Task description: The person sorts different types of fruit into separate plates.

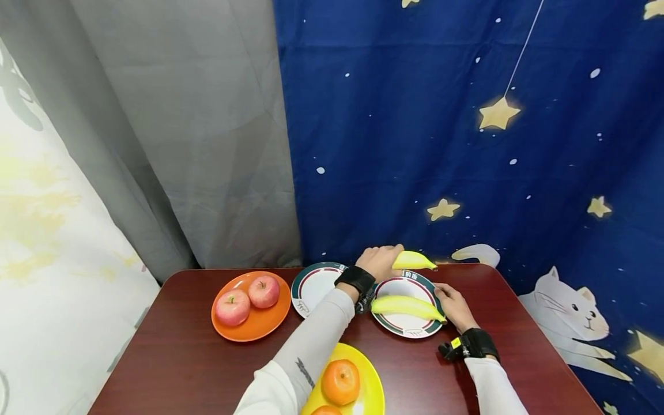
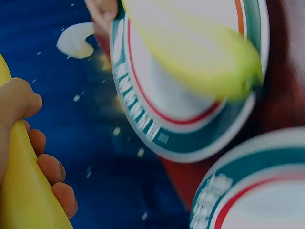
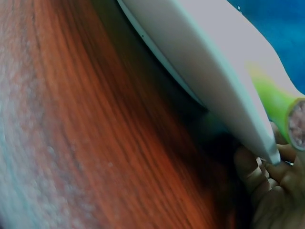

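Note:
My left hand (image 1: 380, 260) grips a yellow banana (image 1: 413, 260) above the far rim of the right-hand plate; in the left wrist view its fingers curl round the banana (image 2: 24, 186). A second banana (image 1: 407, 307) lies across that white plate (image 1: 392, 327), which has a green rim and red ring. My right hand (image 1: 452, 305) holds the plate's right edge. In the right wrist view, the thumb and fingers of the right hand (image 3: 274, 191) pinch the rim, close to the lying banana's cut stem end (image 3: 296, 125).
Left of this plate sits a matching white plate (image 1: 314, 282), partly hidden by my left arm. An orange plate (image 1: 249, 331) bears two apples (image 1: 233, 307) at the table's left. Nearer me, a yellow plate (image 1: 374, 383) holds oranges (image 1: 340, 381). Curtains (image 1: 233, 144) hang behind the table (image 1: 171, 346).

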Action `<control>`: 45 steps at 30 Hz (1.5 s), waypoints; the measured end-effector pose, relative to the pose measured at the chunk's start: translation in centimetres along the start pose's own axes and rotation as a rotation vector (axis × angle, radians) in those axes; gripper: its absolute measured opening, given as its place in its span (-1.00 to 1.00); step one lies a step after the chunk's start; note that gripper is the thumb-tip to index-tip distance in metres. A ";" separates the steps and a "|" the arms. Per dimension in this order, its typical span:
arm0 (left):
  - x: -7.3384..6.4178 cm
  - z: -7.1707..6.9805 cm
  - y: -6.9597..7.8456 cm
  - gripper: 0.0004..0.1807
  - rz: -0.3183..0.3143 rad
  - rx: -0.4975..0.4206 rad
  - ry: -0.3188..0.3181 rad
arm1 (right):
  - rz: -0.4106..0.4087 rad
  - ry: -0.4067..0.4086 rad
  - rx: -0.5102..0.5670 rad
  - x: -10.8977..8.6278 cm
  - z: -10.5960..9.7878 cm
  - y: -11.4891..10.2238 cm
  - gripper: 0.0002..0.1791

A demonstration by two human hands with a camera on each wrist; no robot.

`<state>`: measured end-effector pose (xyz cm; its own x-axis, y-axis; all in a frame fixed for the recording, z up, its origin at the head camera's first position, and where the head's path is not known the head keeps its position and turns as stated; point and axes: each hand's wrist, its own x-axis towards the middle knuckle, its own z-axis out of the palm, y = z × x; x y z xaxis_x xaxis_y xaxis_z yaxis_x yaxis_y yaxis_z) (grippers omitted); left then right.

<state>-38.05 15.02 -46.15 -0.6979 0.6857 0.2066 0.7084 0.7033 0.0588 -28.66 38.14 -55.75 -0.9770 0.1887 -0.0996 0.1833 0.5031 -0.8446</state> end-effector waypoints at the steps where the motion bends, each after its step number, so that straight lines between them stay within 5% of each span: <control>1: 0.1 0.6 0.3 -0.55 -0.001 0.009 -0.008 | 0.004 -0.008 -0.004 0.0 0.0 0.0 -0.46; 7: 0.2 4.3 1.6 -0.48 -0.027 0.040 -0.112 | 0.048 -0.041 -0.005 -0.1 0.3 0.0 -0.42; 13: 1.1 6.3 1.8 -0.36 -0.083 -0.031 -0.260 | 0.030 -0.013 0.000 -0.1 0.1 -0.1 -0.49; 21: 2.8 10.0 0.6 -0.27 -0.052 -0.151 -0.264 | 0.033 -0.002 0.011 0.1 -0.2 -0.3 -0.50; 30: 0.8 7.3 1.6 -0.36 -0.080 -0.225 -0.281 | 0.044 -0.003 0.014 0.0 0.0 -0.1 -0.48; 36: -0.6 4.5 -0.1 -0.46 -0.030 -0.244 -0.258 | 0.027 -0.032 -0.036 0.1 -0.2 -0.4 -0.47; 41: -3.1 -1.0 -3.9 -0.50 0.050 -0.243 -0.149 | -0.064 -0.066 -0.202 0.3 -1.6 -1.2 -0.49; 45: -7.6 -6.5 -8.3 -0.51 0.065 -0.276 0.003 | -0.272 -0.019 -0.415 0.4 -2.6 -2.7 -0.57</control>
<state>-37.95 2.69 -41.83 -0.6500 0.7269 0.2217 0.7538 0.5797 0.3093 -29.26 39.02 -52.10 -0.9966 -0.0095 0.0823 -0.0542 0.8260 -0.5611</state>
